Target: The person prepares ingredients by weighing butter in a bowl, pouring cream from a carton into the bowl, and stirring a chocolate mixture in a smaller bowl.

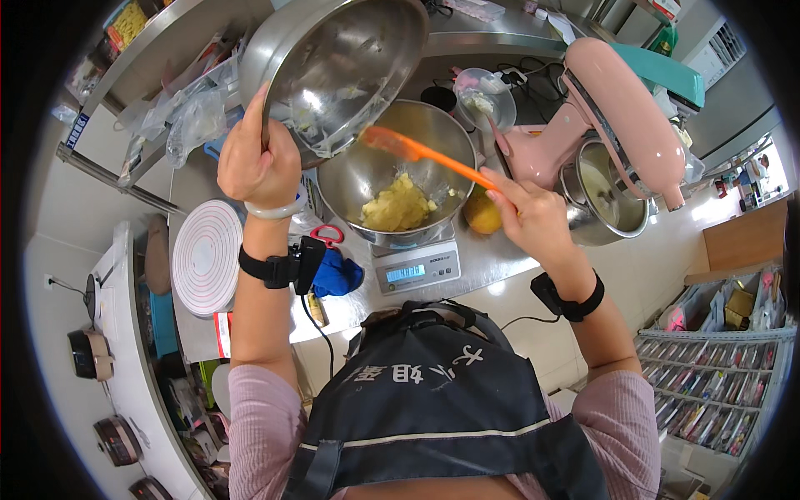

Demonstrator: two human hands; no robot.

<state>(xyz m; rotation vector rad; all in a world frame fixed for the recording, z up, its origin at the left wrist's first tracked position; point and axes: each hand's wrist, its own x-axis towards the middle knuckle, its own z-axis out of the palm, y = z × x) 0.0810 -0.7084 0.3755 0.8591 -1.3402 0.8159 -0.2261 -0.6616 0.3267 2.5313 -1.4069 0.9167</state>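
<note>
Steel raised bowl (pixel 350 67): head view; tipped on its side above the back of the table, smears on its inner wall.
Left hand (pixel 260 162): clamped on the raised bowl's rim, at its left.
Orange spatula (pixel 446 162): slanting, blade up at the raised bowl's lower rim; contact cannot be told.
Right hand (pixel 533 212): thumb and fingers closed around the spatula's handle.
Lower bowl (pixel 429 125): steel, upright, under the raised bowl, on the scale.
Yellow mass (pixel 398 207): soft, lumpy, in the lower bowl's bottom.
Scale (pixel 418 267): display lit, near the front edge of the steel table (pixel 498 254).
Yellow round item (pixel 482 213): just right of the lower bowl, partly hidden.
Blue cloth (pixel 338 275): bunched, left of the scale, near the front edge.
Ringed disc (pixel 208 257): white, by the table's left edge.
Stand mixer (pixel 617 117): pink, toward the table's right end.
</note>
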